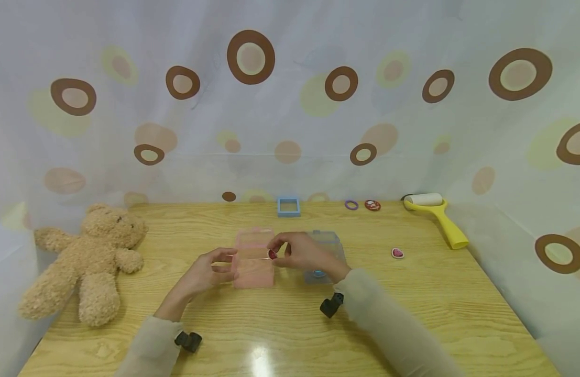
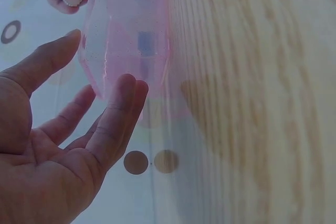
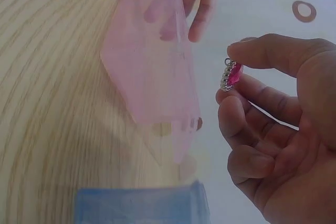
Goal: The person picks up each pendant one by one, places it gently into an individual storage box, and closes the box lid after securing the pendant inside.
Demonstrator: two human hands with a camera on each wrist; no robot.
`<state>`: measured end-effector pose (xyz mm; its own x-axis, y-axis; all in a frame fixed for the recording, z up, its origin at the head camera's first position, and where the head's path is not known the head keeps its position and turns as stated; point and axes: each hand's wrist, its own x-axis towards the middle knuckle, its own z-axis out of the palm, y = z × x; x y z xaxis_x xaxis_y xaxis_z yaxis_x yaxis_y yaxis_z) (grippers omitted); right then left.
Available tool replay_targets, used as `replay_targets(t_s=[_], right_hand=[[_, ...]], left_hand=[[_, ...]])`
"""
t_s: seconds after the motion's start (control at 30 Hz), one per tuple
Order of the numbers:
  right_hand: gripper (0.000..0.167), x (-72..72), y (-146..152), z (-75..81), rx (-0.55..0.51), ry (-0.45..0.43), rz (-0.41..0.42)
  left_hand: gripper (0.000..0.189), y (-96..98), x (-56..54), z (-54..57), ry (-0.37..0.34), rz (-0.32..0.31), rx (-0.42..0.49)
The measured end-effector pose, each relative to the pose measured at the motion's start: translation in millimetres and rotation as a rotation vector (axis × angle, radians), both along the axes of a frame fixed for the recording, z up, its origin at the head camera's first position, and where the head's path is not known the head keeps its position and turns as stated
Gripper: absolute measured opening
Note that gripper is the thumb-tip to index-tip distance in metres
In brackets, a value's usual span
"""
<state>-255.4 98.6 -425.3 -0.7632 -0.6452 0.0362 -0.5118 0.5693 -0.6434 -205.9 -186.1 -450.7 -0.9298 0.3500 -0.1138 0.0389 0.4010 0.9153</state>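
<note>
A clear pink plastic box point(image 1: 254, 276) stands with its lid open on the wooden table. My left hand point(image 1: 206, 271) is at its left side, fingers spread and fingertips right at the box's wall. Between thumb and fingertips my right hand point(image 1: 301, 250) pinches a heart-like pink gem charm point(image 3: 234, 75) with a silver beaded edge and a small loop. The charm hangs over the right side of the pink box. Partly hidden behind the right hand and wrist is a clear blue plastic box point(image 1: 336, 242), also open, with a small blue piece point(image 1: 319, 273) in it.
A teddy bear point(image 1: 94, 256) lies at the left. Along the back are a blue square frame point(image 1: 288, 213), a purple ring point(image 1: 351, 205) and a round red badge point(image 1: 372, 205). To the right are a pink heart charm point(image 1: 397, 253) and a yellow-handled lint roller point(image 1: 447, 226).
</note>
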Motion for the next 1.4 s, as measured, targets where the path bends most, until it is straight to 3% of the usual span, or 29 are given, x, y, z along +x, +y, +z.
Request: replay_targets(t_s=[0.4,1.1,1.4], right_hand=[[0.023,1.6,-24.2,-5.7,0.012,-0.058,0.031],[0.016,-6.5,-41.1,-21.0,0.138,-0.017,0.012],[0.017,-5.4,-42.2,-19.0,0.168,-0.013,0.056]], left_hand=[[0.065,1.1,0.6,1.6,-0.013,0.008,0.011],[0.063,0.8,0.0,0.4,-0.008,0.006,0.01],[0.064,1.3,-1.8,-4.3,-0.027,0.058,-0.035]])
